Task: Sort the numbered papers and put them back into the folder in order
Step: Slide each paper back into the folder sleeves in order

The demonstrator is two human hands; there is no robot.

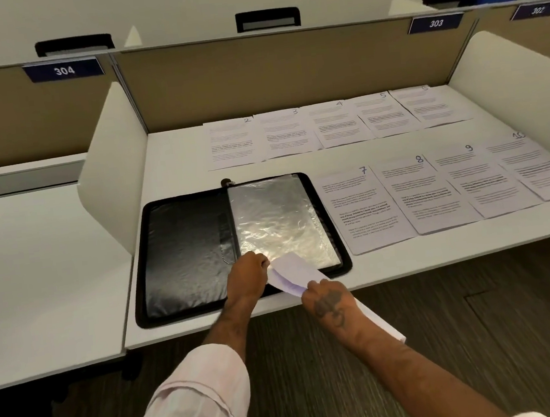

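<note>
Folder (183, 252) lies open on worktop (176, 157). Right hand (331, 301) grips the near end of a bent sheet (293, 271) over the folder's front edge. Left hand (246, 275), fingers curled, meets the sheet's far end at the sleeve (277, 214) bottom; what it holds cannot be told. Numbered papers (365, 209) lie in rows beyond.

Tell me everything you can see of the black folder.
The black folder lies open and flat on the desk, near its front edge, zip track round its rim, a pull at the spine's top. Left half: padded leather-like cover with a slim pocket. Right half: crinkled clear sleeve. The left hand touches the sleeve's lower corner; a bent sheet, gripped by the right hand, crosses its bottom edge.
</note>
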